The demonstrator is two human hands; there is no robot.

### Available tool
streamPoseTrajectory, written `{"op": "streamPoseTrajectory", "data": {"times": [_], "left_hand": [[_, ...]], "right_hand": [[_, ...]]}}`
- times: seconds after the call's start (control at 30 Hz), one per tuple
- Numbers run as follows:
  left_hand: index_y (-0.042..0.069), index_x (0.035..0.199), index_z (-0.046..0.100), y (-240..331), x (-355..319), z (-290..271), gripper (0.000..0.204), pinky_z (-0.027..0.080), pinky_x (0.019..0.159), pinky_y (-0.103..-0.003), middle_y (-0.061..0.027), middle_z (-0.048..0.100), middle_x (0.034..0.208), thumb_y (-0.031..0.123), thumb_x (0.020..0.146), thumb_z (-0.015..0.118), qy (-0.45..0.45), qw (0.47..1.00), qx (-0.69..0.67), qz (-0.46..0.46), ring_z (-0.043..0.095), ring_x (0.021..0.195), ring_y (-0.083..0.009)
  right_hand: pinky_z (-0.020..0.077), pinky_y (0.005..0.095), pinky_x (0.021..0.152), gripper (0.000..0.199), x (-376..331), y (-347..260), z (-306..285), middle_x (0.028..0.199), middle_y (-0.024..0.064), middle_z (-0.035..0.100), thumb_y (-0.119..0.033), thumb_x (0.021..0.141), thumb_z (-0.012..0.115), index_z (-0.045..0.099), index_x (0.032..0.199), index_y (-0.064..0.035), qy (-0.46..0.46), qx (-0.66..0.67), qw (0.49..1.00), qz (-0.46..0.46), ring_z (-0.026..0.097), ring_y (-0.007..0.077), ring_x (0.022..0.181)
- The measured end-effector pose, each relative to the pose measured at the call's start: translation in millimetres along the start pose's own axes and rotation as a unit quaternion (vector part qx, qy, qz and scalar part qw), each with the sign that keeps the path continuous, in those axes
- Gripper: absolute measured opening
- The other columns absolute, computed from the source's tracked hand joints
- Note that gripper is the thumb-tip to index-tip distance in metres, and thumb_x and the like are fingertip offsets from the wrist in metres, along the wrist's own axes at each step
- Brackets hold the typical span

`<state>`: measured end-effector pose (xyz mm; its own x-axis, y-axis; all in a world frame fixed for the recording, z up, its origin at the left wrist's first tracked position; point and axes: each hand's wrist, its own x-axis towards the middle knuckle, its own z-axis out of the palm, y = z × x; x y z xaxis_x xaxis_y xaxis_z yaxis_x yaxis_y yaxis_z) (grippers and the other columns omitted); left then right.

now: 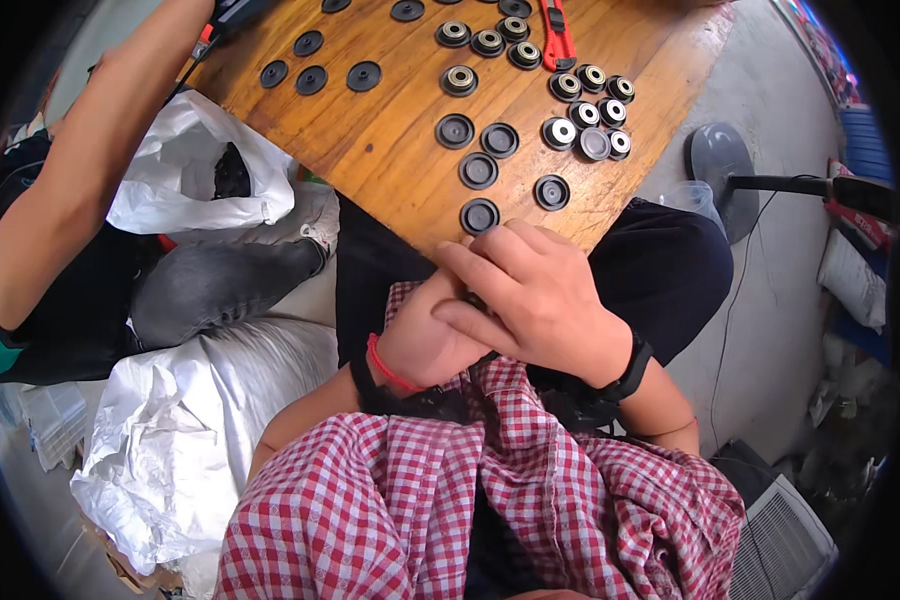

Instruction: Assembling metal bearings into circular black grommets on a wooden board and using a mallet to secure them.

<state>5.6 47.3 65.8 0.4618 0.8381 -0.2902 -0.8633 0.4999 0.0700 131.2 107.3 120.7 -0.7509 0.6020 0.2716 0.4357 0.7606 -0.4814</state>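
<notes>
Below table edge (pixel 410 215): right hand (pixel 545 300) covers left hand (pixel 425 340); fingers curled, any held part hidden.

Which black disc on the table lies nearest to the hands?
The black disc at the table's near edge, just above the right hand; the other discs lie farther up.

Wooden desk (pixel 390 150) — small parts laid out.
Black round caps (pixel 478 171), metal-centred rollers (pixel 585 112) and a red tool (pixel 557 32) lie on it.
</notes>
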Motion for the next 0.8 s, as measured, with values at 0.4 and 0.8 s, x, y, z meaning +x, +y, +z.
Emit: {"op": "streamPoseTrajectory", "data": {"times": [0.4, 0.8], "left_hand": [[-0.003, 0.137, 0.035, 4, -14, -21, 0.044, 0.033, 0.105, -0.038, -0.0118, 0.042, 0.135, 0.024, 0.102, 0.031, -0.022, 0.998, 0.052, 0.005, 0.042, 0.124, -0.0202], [-0.003, 0.144, 0.018, -1, -27, -19, 0.049, 0.030, 0.108, -0.039, -0.0132, 0.035, 0.140, 0.017, 0.101, 0.031, 0.001, 0.981, 0.177, -0.085, 0.038, 0.128, -0.0193]], "right_hand": [[0.0441, 0.0339, 0.070, 0.035, -55, 18, 25, 0.095, 0.0070, 0.059, -0.016, 0.064, 0.075, 0.063, 0.095, -0.0042, 0.062, 0.023, 0.997, 0.026, 0.055, 0.0244, 0.082], [0.0451, 0.0365, 0.065, 0.036, -65, 7, 10, 0.082, 0.0099, 0.054, -0.007, 0.068, 0.071, 0.059, 0.102, -0.0004, -0.008, 0.099, 0.989, 0.108, 0.054, 0.0280, 0.074]]}}
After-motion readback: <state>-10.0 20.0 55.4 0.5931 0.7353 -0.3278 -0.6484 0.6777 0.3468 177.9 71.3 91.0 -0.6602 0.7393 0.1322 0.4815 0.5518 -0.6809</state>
